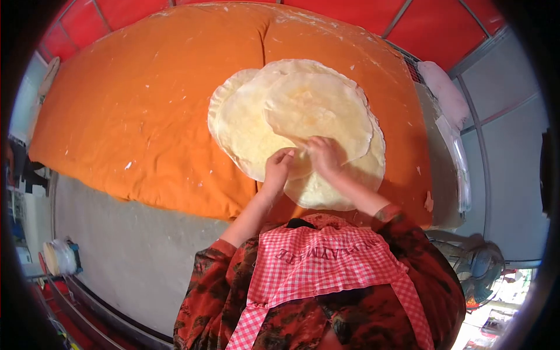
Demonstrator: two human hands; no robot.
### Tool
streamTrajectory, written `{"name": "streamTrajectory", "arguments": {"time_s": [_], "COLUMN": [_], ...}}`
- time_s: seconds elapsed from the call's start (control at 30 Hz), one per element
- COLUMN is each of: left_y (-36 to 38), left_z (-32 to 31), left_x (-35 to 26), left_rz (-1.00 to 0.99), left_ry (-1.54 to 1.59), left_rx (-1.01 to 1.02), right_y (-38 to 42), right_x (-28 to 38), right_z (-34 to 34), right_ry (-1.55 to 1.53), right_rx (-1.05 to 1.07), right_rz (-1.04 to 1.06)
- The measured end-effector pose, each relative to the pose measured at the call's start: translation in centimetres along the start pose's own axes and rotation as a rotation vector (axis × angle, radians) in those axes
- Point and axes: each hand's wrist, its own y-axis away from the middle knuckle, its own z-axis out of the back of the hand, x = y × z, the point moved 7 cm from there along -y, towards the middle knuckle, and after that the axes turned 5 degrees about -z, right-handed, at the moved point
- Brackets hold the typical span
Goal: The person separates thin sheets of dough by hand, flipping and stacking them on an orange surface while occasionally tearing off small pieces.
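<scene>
- Left hand [279, 165] pinching the near edge of the top flatbread [318, 114], fingers closed together on the thin dough rim.
- Right hand [324, 156] just beside the left one, fingertips also clamped on the same edge; the two hands nearly touching.
- Top flatbread lies ahead of both hands, round, pale, partly lifted or wrinkled at the gripped edge.
- Under it, a stack of flatbreads [245, 131], overlapping, spreading out left of the left hand and beneath both hands; one round sticks out under the right wrist.
- Stack rests on an orange cushion [134, 116], big, flour-dusted, running far left of the left hand and beyond the breads.
- Grey counter [122, 245] below the cushion, nearer the body than the hands, left of the left forearm.
- Red-checked apron [326, 262] and patterned red sleeves behind the hands, close to camera; forearms cover part of the nearest bread.
- Fan [475, 262] low, well to the right of the right hand.
- Clear plastic sheet [458, 157] along the cushion's right side, right of the right hand.
</scene>
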Motion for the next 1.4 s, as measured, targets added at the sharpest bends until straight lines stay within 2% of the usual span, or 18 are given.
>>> {"name": "streamTrajectory", "arguments": {"time_s": [0.07, 0.13, 0.2, 0.23, 0.3, 0.33, 0.43, 0.5, 0.57, 0.63, 0.77, 0.83, 0.93, 1.03, 1.1, 1.2, 1.3, 1.4], "left_y": [1.4, 2.8, 0.7, 0.3, -0.1, -0.3, -0.6, -1.1, -1.0, -0.6, -0.5, -0.8, -1.7, -1.3, -1.6, -2.1, -2.1, -2.6], "left_z": [3.1, 7.5, 12.0, 13.2, 13.6, 13.7, 14.1, 14.7, 15.1, 14.5, 13.6, 13.5, 13.3, 12.9, 13.1, 12.9, 12.3, 12.7], "left_x": [-4.6, -7.6, -5.1, -3.7, -3.7, -3.7, -3.0, -2.1, -2.4, -3.9, -5.3, -4.7, -0.7, -1.1, -0.5, -0.4, -0.6, 0.5], "left_rz": [-0.625, -0.826, -0.473, -0.295, -0.237, -0.211, -0.221, -0.202, -0.245, -0.351, -0.308, -0.248, 0.093, 0.094, 0.090, 0.073, 0.081, 0.096], "left_ry": [-0.553, -0.992, -0.782, -0.673, -0.807, -0.868, -0.833, -0.760, -0.733, -0.735, -0.597, -0.487, 0.359, 0.542, 0.512, 0.434, 0.366, 0.231], "left_rx": [-0.232, -0.661, -0.574, -0.532, -0.488, -0.467, -0.489, -0.503, -0.502, -0.486, -0.485, -0.487, -0.347, -0.326, -0.304, -0.280, -0.323, -0.287], "right_y": [-3.6, -7.4, -10.5, -10.3, -9.4, -8.1, -5.6, -4.4, -5.0, -5.5, -6.3, -5.8, -5.5, -5.6, -6.2, -5.8, -5.2, -4.8], "right_x": [0.5, 0.3, 0.2, 1.7, 5.8, 7.0, 9.6, 10.8, 11.0, 11.5, 14.7, 16.2, 16.5, 16.2, 16.1, 17.2, 17.1, 16.4], "right_z": [7.1, 13.6, 17.6, 18.4, 19.5, 18.1, 8.5, 1.7, -0.7, -0.8, 1.0, 1.8, 1.2, 0.6, -0.1, 1.3, -0.7, -2.2], "right_ry": [-0.254, -0.200, -0.040, 0.027, 0.164, 0.050, -0.126, -0.118, -0.070, -0.151, -0.165, -0.092, -0.052, -0.137, -0.217, -0.135, -0.155, -0.190], "right_rx": [0.254, 0.144, -0.149, -0.140, -0.132, -0.183, -0.180, 0.007, 0.122, 0.121, 0.111, 0.252, 0.327, 0.287, 0.242, 0.367, 0.269, 0.197], "right_rz": [-0.405, -0.394, -0.034, -0.010, 0.041, 0.083, 0.185, 0.165, 0.124, 0.084, 0.073, 0.039, 0.004, -0.005, -0.003, -0.021, 0.084, 0.028]}}
